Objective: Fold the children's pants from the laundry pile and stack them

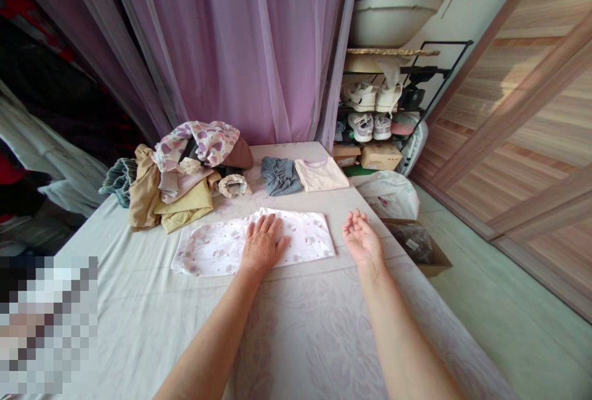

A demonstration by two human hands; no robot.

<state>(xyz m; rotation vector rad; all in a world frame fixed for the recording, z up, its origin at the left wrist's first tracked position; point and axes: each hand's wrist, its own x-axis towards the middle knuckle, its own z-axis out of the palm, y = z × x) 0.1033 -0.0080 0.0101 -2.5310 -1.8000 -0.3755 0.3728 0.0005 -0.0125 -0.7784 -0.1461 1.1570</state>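
Observation:
My left hand (pixel 263 243) lies flat, fingers spread, on a white printed garment (pixel 213 244), which looks like pants folded lengthwise. To the right of it, my right hand (pixel 362 236) is turned palm up with loosely curled fingers and nothing in it, apart from the cloth. Beyond the garment sit a folded grey-blue garment (pixel 280 176), perhaps shorts, and a folded pale pink top (pixel 321 175), side by side. A heap of clothes at the far left includes brown pants (pixel 144 193), a yellow garment (pixel 187 206) and a purple-patterned white cloth (pixel 215 141).
Everything lies on a bed with a pale patterned sheet (pixel 296 338). A purple curtain (pixel 240 48) hangs behind. Past the right edge are a shoe rack (pixel 411 110), a white bag (pixel 388 193), an open cardboard box (pixel 437 258) and a wooden wardrobe (pixel 522 110).

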